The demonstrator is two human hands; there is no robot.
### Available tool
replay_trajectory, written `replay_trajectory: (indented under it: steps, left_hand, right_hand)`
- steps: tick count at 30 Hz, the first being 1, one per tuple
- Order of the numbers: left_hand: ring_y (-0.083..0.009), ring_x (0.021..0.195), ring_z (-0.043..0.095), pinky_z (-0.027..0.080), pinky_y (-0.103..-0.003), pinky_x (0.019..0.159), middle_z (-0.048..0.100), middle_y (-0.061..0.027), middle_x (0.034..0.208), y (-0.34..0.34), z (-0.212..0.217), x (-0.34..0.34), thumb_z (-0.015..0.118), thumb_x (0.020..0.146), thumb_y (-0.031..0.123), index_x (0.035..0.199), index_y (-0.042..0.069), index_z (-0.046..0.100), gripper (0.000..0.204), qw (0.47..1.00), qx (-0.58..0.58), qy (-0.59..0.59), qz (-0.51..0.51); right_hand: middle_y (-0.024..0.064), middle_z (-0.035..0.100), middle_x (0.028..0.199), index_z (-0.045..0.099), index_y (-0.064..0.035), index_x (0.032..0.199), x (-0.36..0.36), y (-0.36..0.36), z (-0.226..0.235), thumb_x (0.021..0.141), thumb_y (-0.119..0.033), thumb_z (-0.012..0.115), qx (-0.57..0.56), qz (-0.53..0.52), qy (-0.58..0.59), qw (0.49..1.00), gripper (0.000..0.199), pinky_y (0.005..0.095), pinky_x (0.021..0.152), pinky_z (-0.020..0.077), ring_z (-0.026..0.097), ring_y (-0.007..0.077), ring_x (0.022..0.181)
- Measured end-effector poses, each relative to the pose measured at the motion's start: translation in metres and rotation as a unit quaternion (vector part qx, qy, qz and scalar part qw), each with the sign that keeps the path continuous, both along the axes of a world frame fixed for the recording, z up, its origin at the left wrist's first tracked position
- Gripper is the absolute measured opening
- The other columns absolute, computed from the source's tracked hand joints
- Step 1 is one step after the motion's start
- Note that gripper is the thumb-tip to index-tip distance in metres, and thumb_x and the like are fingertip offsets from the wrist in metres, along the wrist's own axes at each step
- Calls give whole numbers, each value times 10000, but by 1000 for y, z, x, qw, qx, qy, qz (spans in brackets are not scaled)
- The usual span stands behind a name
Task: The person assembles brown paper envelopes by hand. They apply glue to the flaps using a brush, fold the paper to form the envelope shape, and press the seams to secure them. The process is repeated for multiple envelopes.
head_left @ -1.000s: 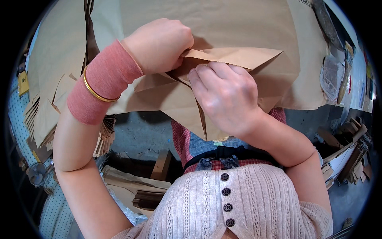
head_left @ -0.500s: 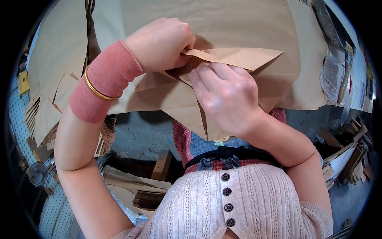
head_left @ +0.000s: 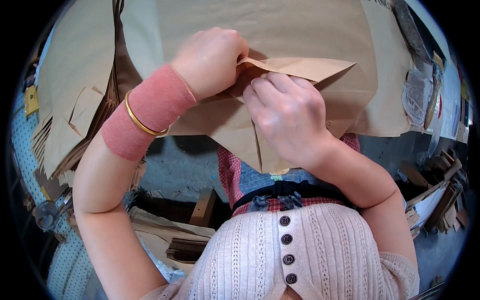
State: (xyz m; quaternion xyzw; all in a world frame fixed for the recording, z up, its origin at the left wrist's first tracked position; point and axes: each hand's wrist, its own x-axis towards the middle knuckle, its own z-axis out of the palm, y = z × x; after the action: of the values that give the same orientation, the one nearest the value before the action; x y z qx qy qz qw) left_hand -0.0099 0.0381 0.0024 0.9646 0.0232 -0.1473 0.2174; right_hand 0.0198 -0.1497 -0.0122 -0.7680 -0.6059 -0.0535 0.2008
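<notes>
A large brown paper bag (head_left: 280, 30) lies flat in front of me, its near end folded and partly opened into a pocket with a jagged-cut edge. My left hand (head_left: 215, 60), with a pink wristband and gold bangle above it, is closed at the left corner of that pocket, gripping the paper edge; its fingertips are hidden. My right hand (head_left: 287, 112) is closed at the pocket's near side, its curled fingers on the paper just under the raised flap (head_left: 310, 68). A pointed lower flap (head_left: 275, 159) hangs past the table edge toward me.
At left, a thick stack of brown paper bags (head_left: 75, 65) fans out at its near corner. A clear plastic packet (head_left: 417, 95) and a brush-like tool (head_left: 436, 90) lie at the right edge. Below are more folded bags (head_left: 167, 225) and a wooden block (head_left: 202, 207).
My left hand and forearm have shifted slightly right, still at the pocket's corner. My right hand has moved up a little beneath the flap. More of the left stack shows.
</notes>
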Motion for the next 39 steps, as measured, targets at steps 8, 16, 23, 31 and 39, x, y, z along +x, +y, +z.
replay_trajectory:
  steps: [8,16,23,31,39]
  left_hand:
    - [-396,698,615,499,-462,637,634,-189,713,-1,0,0,644,762,101,716,20,643,93,994,54,-29,-87]
    - [-395,694,616,498,-454,634,635,-188,719,1,-8,-4,645,760,87,743,13,645,76,993,32,-68,-89]
    - [-361,658,619,501,-392,618,649,-189,732,12,-9,3,663,768,49,797,1,663,56,998,-40,8,-50]
    - [-335,610,595,487,-373,589,629,-200,700,20,-14,6,676,799,64,813,-17,660,84,995,-94,9,-41]
    - [-383,647,589,486,-404,593,632,-187,706,14,6,7,683,764,97,729,-2,649,111,993,37,23,-111]
  right_hand:
    - [28,547,734,630,-59,754,0,0,0,655,-110,615,8,0,-4,1000,112,300,624,479,595,172,747]
    - [35,553,747,634,-51,779,-1,-1,-2,665,-115,616,-5,0,-7,1000,133,299,630,487,603,177,757]
    - [46,614,813,672,-21,866,-1,-1,-1,669,-119,619,-6,4,-4,1000,226,299,675,510,627,181,807]
    - [45,620,816,677,-20,885,1,-1,-1,674,-109,623,-3,4,5,1000,236,306,657,508,628,183,803]
    - [28,601,791,675,-33,874,0,-1,-1,672,-113,621,9,-6,15,1000,224,304,610,490,617,173,768]
